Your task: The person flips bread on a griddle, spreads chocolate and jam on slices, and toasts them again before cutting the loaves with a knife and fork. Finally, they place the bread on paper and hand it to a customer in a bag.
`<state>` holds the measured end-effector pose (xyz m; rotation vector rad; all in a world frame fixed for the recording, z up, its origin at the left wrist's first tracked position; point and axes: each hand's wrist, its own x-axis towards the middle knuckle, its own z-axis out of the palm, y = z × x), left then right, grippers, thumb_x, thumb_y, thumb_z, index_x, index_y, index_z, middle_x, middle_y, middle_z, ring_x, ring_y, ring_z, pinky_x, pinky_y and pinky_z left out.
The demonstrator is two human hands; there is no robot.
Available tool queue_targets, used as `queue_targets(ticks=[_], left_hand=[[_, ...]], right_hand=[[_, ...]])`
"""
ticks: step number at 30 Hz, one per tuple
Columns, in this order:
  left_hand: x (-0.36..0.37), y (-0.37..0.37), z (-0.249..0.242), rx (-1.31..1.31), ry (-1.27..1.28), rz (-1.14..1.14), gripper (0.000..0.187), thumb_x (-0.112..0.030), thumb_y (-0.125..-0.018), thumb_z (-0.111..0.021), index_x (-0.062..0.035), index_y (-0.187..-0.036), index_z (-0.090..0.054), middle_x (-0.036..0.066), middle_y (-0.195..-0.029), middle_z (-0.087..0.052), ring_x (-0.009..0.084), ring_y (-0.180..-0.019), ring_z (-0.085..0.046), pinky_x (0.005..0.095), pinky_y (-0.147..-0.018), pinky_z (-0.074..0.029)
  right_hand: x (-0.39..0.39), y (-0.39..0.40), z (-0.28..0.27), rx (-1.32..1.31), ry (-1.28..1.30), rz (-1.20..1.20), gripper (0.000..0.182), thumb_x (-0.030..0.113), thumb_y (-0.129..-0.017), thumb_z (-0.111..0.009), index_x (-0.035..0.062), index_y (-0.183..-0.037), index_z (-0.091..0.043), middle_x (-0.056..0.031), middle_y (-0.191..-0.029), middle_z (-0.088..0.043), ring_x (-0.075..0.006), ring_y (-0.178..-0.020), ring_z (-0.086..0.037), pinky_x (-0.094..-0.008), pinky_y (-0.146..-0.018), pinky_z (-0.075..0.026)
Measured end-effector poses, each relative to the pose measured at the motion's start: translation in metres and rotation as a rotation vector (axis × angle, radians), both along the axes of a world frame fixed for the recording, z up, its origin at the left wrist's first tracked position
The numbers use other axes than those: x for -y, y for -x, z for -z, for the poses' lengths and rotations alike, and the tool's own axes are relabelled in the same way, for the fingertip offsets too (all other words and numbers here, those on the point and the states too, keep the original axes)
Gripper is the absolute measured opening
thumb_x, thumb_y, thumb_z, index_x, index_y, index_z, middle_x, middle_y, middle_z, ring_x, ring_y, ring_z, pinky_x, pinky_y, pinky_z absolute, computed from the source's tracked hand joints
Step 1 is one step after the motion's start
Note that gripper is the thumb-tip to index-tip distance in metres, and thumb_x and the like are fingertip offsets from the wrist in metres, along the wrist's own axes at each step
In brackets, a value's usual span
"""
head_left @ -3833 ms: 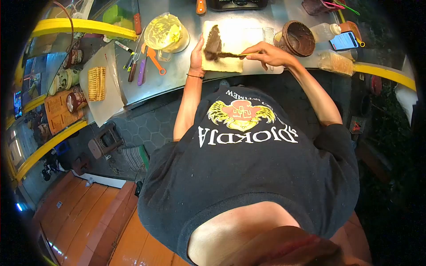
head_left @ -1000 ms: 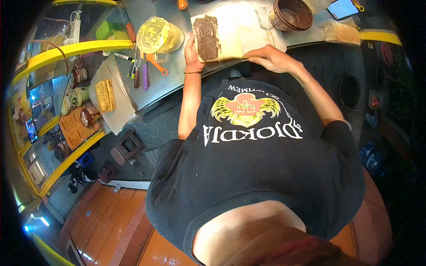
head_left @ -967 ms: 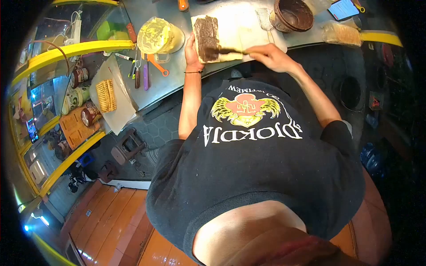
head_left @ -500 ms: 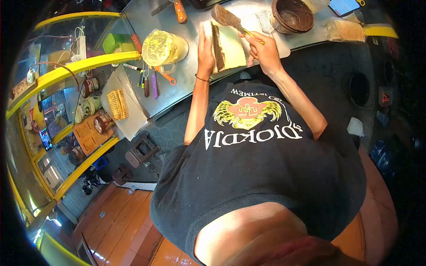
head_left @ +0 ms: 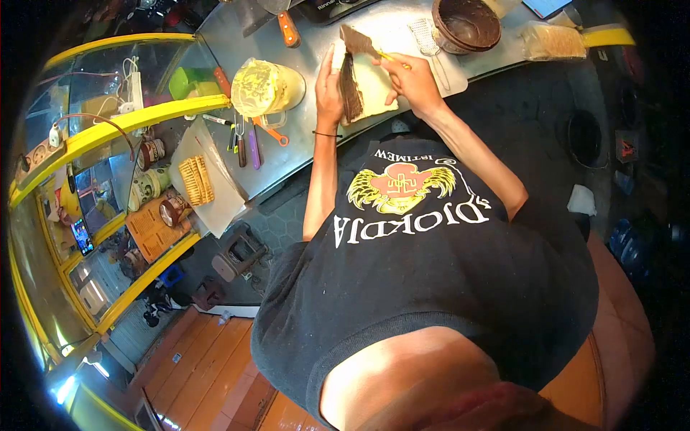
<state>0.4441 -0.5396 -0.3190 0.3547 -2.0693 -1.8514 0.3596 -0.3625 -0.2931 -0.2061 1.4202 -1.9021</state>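
Note:
A pale slab of bread (head_left: 375, 92) lies on a light board, a dark chocolate-coloured spread along its left side. My left hand (head_left: 330, 93) is along the left edge of the bread, its fingers close together and pressed to it; the thumb is hard to make out. With my right hand (head_left: 415, 82) I grip the yellow handle of a spatula. Its wide, brown-coated blade (head_left: 358, 41) is over the far left part of the bread, by the spread.
A tub of yellow spread (head_left: 266, 87) is to the left. Beyond the bread are an orange-handled tool (head_left: 289, 30), a perforated metal turner (head_left: 425, 37) and a chocolate-smeared bowl (head_left: 467, 27). Bagged bread (head_left: 553, 43) sits at right, a glass case with a yellow frame (head_left: 122, 111) at left.
The spatula blade and my right hand have moved slightly left and nearer. The dark spread now looks wider at its near end. My left hand has shifted slightly left and stays against the bread.

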Motion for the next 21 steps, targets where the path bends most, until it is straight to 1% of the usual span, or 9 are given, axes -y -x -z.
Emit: queue_targets(ticks=[4, 7, 10, 12, 13, 15, 18, 19, 21], left_hand=[[0.004, -0.009, 0.016, -0.061, -0.139, -0.115, 0.046, -0.015, -0.101, -0.032, 0.0024, -0.142, -0.039, 0.015, -0.138, -0.050, 0.0237, -0.124, -0.051, 0.0354, -0.105, -0.041], [0.009, -0.024, 0.039, -0.209, -0.984, -0.066, 0.047, -0.031, -0.104, -0.031, -0.0035, -0.140, -0.043, 0.013, -0.138, -0.052, 0.0275, -0.123, -0.053, 0.0440, -0.106, -0.041], [0.011, -0.034, 0.067, -0.262, -1.209, -0.001, 0.047, -0.033, -0.104, -0.031, -0.0041, -0.139, -0.045, 0.014, -0.137, -0.052, 0.0301, -0.122, -0.053, 0.0464, -0.105, -0.042], [0.017, -0.035, 0.075, -0.358, -1.303, 0.187, 0.047, -0.033, -0.104, -0.031, -0.0047, -0.138, -0.046, 0.015, -0.136, -0.053, 0.0317, -0.122, -0.054, 0.0481, -0.105, -0.043], [0.021, -0.034, 0.077, -0.304, -1.288, 0.175, 0.047, -0.035, -0.104, -0.030, -0.0058, -0.138, -0.046, 0.014, -0.134, -0.054, 0.0313, -0.118, -0.056, 0.0473, -0.102, -0.045], [0.015, -0.029, 0.060, -0.178, -1.251, -0.038, 0.047, -0.035, -0.105, -0.028, -0.0065, -0.137, -0.046, 0.013, -0.132, -0.056, 0.0310, -0.114, -0.058, 0.0467, -0.097, -0.049], [0.012, -0.033, 0.051, -0.235, -1.260, -0.017, 0.048, -0.036, -0.104, -0.029, -0.0059, -0.137, -0.046, 0.014, -0.132, -0.056, 0.0311, -0.116, -0.058, 0.0471, -0.099, -0.047], [0.015, -0.038, 0.060, -0.327, -1.262, 0.191, 0.048, -0.035, -0.105, -0.029, -0.0040, -0.136, -0.047, 0.015, -0.133, -0.055, 0.0313, -0.119, -0.055, 0.0496, -0.104, -0.042], [0.007, -0.043, 0.068, -0.292, -1.268, 0.105, 0.048, -0.035, -0.105, -0.029, -0.0037, -0.135, -0.048, 0.015, -0.133, -0.055, 0.0314, -0.119, -0.055, 0.0495, -0.104, -0.041]], right_hand=[[-0.010, 0.027, 0.000, 0.021, -0.020, -0.046, 0.029, 0.020, -0.097, -0.054, -0.0013, -0.113, -0.066, 0.0088, -0.054, -0.027, -0.0026, -0.043, -0.029, -0.0246, -0.046, -0.049], [-0.011, 0.054, 0.009, -0.214, -0.149, -0.199, 0.029, 0.021, -0.097, -0.054, -0.0001, -0.113, -0.067, 0.0073, -0.057, -0.034, -0.0030, -0.045, -0.035, -0.0232, -0.044, -0.046], [-0.003, 0.074, 0.021, -0.616, -0.291, -0.366, 0.030, 0.021, -0.097, -0.054, 0.0003, -0.114, -0.067, -0.0025, -0.065, -0.057, -0.0122, -0.054, -0.054, -0.0295, -0.053, -0.051], [0.003, 0.081, 0.040, -1.173, -0.244, -0.444, 0.030, 0.021, -0.095, -0.055, 0.0021, -0.115, -0.066, -0.0155, -0.086, -0.071, -0.0263, -0.076, -0.067, -0.0382, -0.069, -0.052], [-0.007, 0.073, 0.008, -1.052, -0.319, -0.653, 0.030, 0.021, -0.095, -0.054, 0.0010, -0.115, -0.065, -0.0189, -0.097, -0.071, -0.0352, -0.087, -0.067, -0.0405, -0.082, -0.049], [-0.026, 0.072, 0.012, -1.046, -0.243, -0.742, 0.030, 0.021, -0.096, -0.054, 0.0014, -0.116, -0.065, -0.0186, -0.094, -0.071, -0.0330, -0.084, -0.067, -0.0398, -0.080, -0.050], [-0.032, 0.081, 0.016, -0.991, -0.177, -0.854, 0.031, 0.022, -0.097, -0.053, 0.0023, -0.116, -0.066, -0.0181, -0.092, -0.071, -0.0282, -0.081, -0.066, -0.0391, -0.078, -0.050], [-0.024, 0.091, 0.025, -0.942, -0.281, -0.745, 0.031, 0.023, -0.096, -0.054, 0.0024, -0.116, -0.066, -0.0179, -0.092, -0.071, -0.0265, -0.080, -0.065, -0.0384, -0.077, -0.050], [-0.015, 0.093, 0.004, -0.892, -0.422, -0.600, 0.033, 0.024, -0.097, -0.053, 0.0028, -0.120, -0.064, -0.0161, -0.092, -0.071, -0.0206, -0.067, -0.062, -0.0357, -0.067, -0.051]])
